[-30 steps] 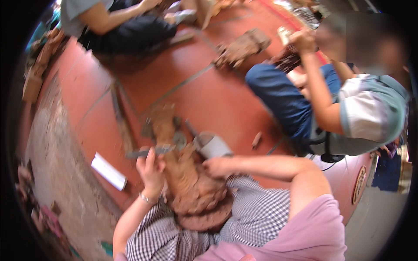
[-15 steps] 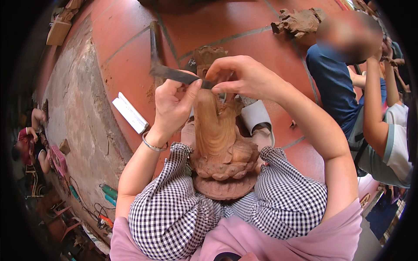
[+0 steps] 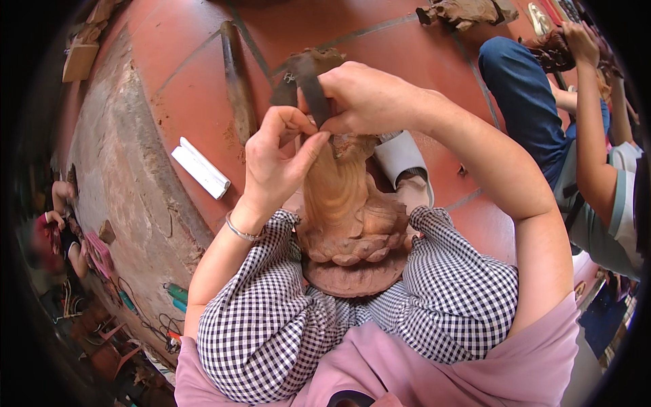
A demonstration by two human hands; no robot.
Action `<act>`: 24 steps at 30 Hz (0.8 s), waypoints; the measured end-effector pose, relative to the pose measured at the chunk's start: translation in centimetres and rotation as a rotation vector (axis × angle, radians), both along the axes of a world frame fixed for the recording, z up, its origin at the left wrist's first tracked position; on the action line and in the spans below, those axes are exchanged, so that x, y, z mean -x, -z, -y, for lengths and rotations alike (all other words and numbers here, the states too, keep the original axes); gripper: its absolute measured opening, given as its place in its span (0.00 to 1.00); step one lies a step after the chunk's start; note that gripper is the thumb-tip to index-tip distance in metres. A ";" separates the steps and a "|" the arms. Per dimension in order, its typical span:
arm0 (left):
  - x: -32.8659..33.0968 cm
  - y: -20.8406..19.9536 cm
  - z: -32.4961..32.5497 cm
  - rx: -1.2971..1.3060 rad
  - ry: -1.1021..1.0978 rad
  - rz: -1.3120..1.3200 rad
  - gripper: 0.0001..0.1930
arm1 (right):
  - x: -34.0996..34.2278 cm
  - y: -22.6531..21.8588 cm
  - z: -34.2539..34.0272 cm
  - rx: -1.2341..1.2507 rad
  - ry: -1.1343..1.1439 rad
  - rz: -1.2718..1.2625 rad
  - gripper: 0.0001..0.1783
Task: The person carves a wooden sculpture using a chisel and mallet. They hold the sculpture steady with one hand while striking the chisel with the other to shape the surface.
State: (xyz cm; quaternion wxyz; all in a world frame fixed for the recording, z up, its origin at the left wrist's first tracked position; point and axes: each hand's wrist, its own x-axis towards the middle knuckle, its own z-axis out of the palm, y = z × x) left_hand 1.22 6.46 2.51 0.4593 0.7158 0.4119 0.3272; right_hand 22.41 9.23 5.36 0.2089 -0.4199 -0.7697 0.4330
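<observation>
A carved wooden statue [image 3: 332, 193] with a smooth, draped upper part and a lotus-like base [image 3: 356, 278] stands between my knees. Just above its top, both hands meet at a dark, flexible strip of sandpaper [image 3: 312, 91]. My right hand [image 3: 373, 98] comes in from the right with its fingers closed round the strip. Thumb and fingertips of my left hand [image 3: 278, 149] pinch the strip's lower end. The strip stands nearly upright and looks bent over at its upper end, where it is blurred. My hands hide part of the statue's top.
A long dark wooden stick [image 3: 239, 85] and a folded white paper [image 3: 200, 168] lie on the red tiles to the left. A grey slipper [image 3: 400, 159] is beside the statue. A person in blue jeans [image 3: 522, 102] sits at right. Rough wood [image 3: 468, 12] lies beyond; green tools [image 3: 176, 294] with cords lie lower left.
The strip has swung from pointing left to nearly upright. My right hand has shifted left and up, closing on it. The whole view has tilted slightly.
</observation>
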 end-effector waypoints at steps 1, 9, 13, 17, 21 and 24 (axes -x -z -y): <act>0.1 0.4 0.3 0.034 0.005 0.003 0.09 | -0.6 1.1 0.1 0.024 -0.001 -0.085 0.11; -0.1 2.2 1.1 -0.283 0.168 -0.165 0.09 | -2.1 1.0 2.4 0.110 -0.130 -0.180 0.06; -0.7 1.6 1.0 -0.344 0.154 -0.222 0.08 | -1.7 1.9 2.5 0.017 -0.159 -0.195 0.06; -1.5 0.6 0.4 -0.204 0.081 -0.323 0.07 | -1.8 3.4 1.7 -0.082 -0.116 -0.263 0.06; -1.1 0.8 -0.1 -0.231 0.114 -0.307 0.05 | -2.0 2.5 1.7 -0.123 -0.100 -0.263 0.08; -0.7 0.4 0.3 -0.316 0.203 -0.308 0.05 | -1.7 2.4 2.4 -0.068 -0.209 -0.262 0.08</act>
